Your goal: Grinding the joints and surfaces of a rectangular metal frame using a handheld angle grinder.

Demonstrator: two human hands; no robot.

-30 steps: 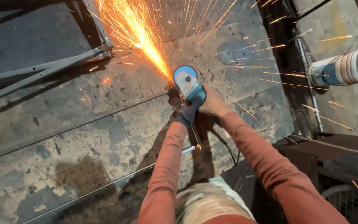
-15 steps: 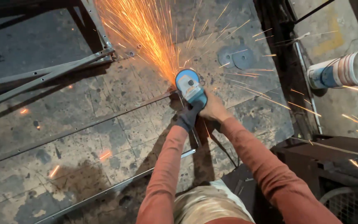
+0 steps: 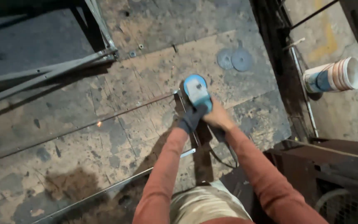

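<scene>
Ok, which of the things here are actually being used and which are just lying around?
In use:
angle grinder
left hand, gloved
right hand
thin metal rod at the grinder

Lying about:
two grey discs
bucket on its side
metal frame

Dim warm light, slight motion blur

Two grey round discs (image 3: 236,59) lay side by side on the worn floor (image 3: 63,137) at about one o'clock. A tipped bucket (image 3: 333,76), white with a blue band, rested at two o'clock. Grey metal bars (image 3: 46,74) ran across at ten o'clock. A thin rod (image 3: 100,193) lay at seven o'clock. A dark metal frame (image 3: 332,161) stood at four o'clock.
</scene>
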